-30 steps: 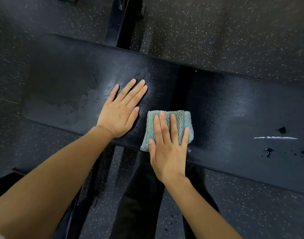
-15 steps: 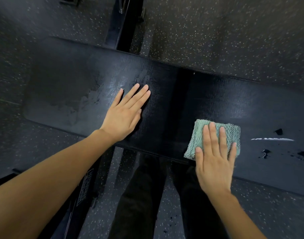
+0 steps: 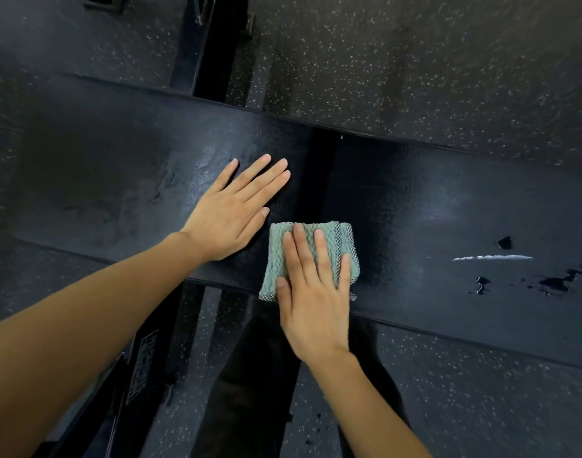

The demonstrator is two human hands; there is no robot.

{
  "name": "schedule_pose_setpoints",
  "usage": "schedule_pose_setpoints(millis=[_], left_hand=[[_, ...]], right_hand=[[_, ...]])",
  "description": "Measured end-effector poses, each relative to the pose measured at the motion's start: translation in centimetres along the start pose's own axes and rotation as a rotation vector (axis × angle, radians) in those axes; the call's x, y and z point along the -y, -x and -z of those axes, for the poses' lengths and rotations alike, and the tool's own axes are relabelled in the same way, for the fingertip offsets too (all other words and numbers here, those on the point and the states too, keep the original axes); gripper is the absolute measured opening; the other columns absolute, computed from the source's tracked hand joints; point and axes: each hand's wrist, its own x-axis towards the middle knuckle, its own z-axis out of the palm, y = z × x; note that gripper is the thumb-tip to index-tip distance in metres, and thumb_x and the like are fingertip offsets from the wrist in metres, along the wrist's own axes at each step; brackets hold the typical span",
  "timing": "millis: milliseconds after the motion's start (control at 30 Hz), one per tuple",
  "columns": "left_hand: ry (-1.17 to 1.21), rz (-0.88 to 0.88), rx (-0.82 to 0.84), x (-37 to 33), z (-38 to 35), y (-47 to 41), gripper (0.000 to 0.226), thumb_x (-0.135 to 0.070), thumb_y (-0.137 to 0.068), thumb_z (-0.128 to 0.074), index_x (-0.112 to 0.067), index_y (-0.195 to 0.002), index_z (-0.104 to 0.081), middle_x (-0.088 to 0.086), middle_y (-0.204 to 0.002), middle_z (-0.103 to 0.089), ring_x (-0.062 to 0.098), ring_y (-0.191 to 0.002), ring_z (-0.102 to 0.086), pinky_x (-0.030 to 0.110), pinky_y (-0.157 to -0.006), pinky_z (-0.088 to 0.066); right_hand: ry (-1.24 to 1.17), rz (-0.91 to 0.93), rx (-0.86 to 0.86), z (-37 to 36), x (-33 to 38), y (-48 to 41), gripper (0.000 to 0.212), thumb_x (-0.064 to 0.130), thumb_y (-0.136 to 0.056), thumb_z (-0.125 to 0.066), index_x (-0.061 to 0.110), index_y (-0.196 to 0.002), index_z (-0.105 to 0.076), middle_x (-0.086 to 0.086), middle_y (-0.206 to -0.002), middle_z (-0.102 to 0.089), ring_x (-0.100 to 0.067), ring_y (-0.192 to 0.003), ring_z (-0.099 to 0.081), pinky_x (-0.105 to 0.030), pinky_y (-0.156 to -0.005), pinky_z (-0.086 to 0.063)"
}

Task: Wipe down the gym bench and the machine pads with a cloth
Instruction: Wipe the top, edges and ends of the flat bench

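Braces with left hand [image 3: 236, 209], fingers straight, flat on black padded vinyl gym bench [image 3: 448, 209], probably for balance. Presses folded teal knitted cloth [image 3: 276, 252] under flat, straight-fingered right hand [image 3: 312, 305] at bench's near edge, just beside left hand, likely for wiping pressure. Shows white streak [image 3: 491, 258] further right; sits over dark speckled rubber floor [image 3: 415, 61].

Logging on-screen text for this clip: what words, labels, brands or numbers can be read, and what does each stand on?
White-lettered label on the black frame bar below the bench: too blurred to read.
cloth: no text visible.
Nothing else bears lettering.
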Motion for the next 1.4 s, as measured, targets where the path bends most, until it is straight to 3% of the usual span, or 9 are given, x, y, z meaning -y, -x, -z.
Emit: schedule_pose_setpoints(millis=[167,367,567,700,800,1000,1233,1400], left_hand=[[0.009,0.005,0.002,-0.1,0.1,0.0,0.057,-0.028,-0.104,-0.022,-0.015,-0.159,-0.018,-0.001,-0.167,-0.012,0.019,-0.154,-0.007,0.046,-0.124,-0.007],[0.019,0.009,-0.012,-0.1,0.0,0.1,0.057,-0.028,-0.104,-0.022,-0.015,-0.159,-0.018,-0.001,-0.167,-0.013,0.019,-0.154,-0.008,0.047,-0.124,-0.009],[0.032,0.015,-0.02,-0.3,-0.1,0.0,0.057,-0.028,-0.103,-0.022,-0.015,-0.159,-0.017,-0.001,-0.167,-0.013,0.02,-0.154,-0.008,0.05,-0.124,-0.011],[0.026,0.014,-0.019,-0.2,-0.1,0.0,0.058,-0.027,-0.103,-0.023,-0.015,-0.159,-0.017,-0.001,-0.167,-0.012,0.019,-0.154,-0.007,0.05,-0.123,-0.01],[0.03,0.017,-0.022,-0.2,-0.1,0.0,0.059,-0.027,-0.102,-0.023,-0.015,-0.159,-0.018,-0.001,-0.167,-0.014,0.019,-0.154,-0.008,0.049,-0.123,-0.011],[0.026,0.014,-0.016,-0.2,0.0,0.0,0.058,-0.027,-0.102,-0.023,-0.016,-0.159,-0.018,-0.001,-0.167,-0.013,0.019,-0.154,-0.008,0.049,-0.123,-0.011],[0.019,0.021,-0.014,-0.3,-0.1,0.1,0.058,-0.029,-0.103,-0.021,-0.017,-0.16,-0.014,-0.002,-0.167,-0.012,0.019,-0.154,-0.007,0.049,-0.124,-0.011],[-0.005,0.024,-0.022,-0.5,-0.2,0.0,0.058,-0.029,-0.103,-0.02,-0.015,-0.159,-0.016,0.0,-0.167,-0.012,0.021,-0.154,-0.009,0.051,-0.123,-0.013]], right_hand=[[0.074,0.022,-0.003,0.9,-4.5,1.2,0.058,0.036,-0.102,-0.025,0.023,-0.158,-0.018,0.006,-0.165,-0.016,-0.016,-0.153,-0.011,-0.047,-0.122,-0.005],[0.082,-0.146,-0.017,2.4,-10.4,2.8,0.057,0.037,-0.105,-0.018,0.022,-0.159,-0.014,0.008,-0.166,-0.009,-0.017,-0.153,-0.005,-0.046,-0.122,-0.003],[-0.021,-0.384,-0.079,1.3,-6.4,2.1,0.059,0.038,-0.104,-0.016,0.02,-0.159,-0.007,0.004,-0.167,-0.004,-0.02,-0.154,0.001,-0.052,-0.122,0.002],[0.012,-0.297,-0.046,0.4,-2.2,0.9,0.061,0.038,-0.102,-0.022,0.018,-0.159,-0.015,0.0,-0.166,-0.015,-0.025,-0.153,-0.01,-0.06,-0.119,-0.01],[0.012,-0.133,-0.021,-0.2,0.5,-0.2,0.06,0.038,-0.102,-0.027,0.021,-0.158,-0.016,0.003,-0.166,-0.015,-0.024,-0.153,-0.01,-0.056,-0.119,-0.005],[0.104,0.11,0.04,0.4,-3.1,1.2,0.059,0.036,-0.102,-0.029,0.021,-0.159,-0.018,0.005,-0.166,-0.014,-0.019,-0.153,-0.011,-0.05,-0.122,-0.009],[0.123,-0.034,0.033,2.5,-11.1,4.9,0.057,0.037,-0.104,-0.021,0.023,-0.159,-0.017,0.009,-0.166,-0.01,-0.016,-0.153,-0.008,-0.045,-0.123,-0.003],[0.113,-0.208,-0.02,1.8,-9.0,4.6,0.059,0.035,-0.103,-0.02,0.019,-0.159,-0.011,0.004,-0.166,-0.009,-0.022,-0.153,-0.006,-0.051,-0.121,-0.001]])
